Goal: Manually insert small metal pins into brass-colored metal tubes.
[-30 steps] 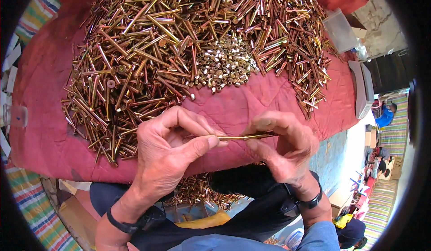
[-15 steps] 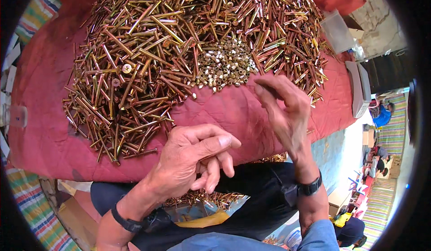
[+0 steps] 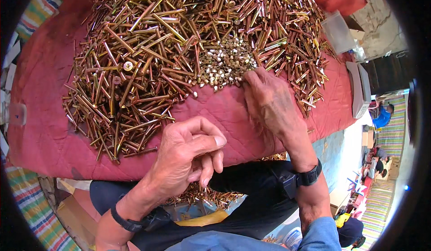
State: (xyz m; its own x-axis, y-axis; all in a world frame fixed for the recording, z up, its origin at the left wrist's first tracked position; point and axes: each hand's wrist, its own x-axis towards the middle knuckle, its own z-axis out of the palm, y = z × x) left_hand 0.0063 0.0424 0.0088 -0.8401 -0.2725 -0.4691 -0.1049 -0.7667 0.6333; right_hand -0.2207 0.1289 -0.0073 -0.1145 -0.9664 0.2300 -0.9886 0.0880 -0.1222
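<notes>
A pile of small metal caps, nuts or sleeves (image 3: 224,62), some silvery and some brassy, lies on the red padded cloth (image 3: 215,105). At its near right edge, my right hand (image 3: 269,96) reaches down with fingers bent and close together. Its fingertips are partly hidden, and whatever they pinch cannot be made out. My left hand (image 3: 186,150) hovers over the near edge of the cloth, thumb against the curled fingers. Anything in that grip is hidden. Long golden bolts (image 3: 130,76) with flat cross-slot heads heap up around the small pieces.
A clear plastic box (image 3: 336,32) and a pale flat device (image 3: 358,89) stand on the right. More bolts (image 3: 202,195) lie below the cloth's near edge, between my legs. Other people (image 3: 381,116) are in the far right background.
My right hand has moved forward and left onto the small-piece pile, its fingers turning down and closing up. My left hand has drawn slightly left.
</notes>
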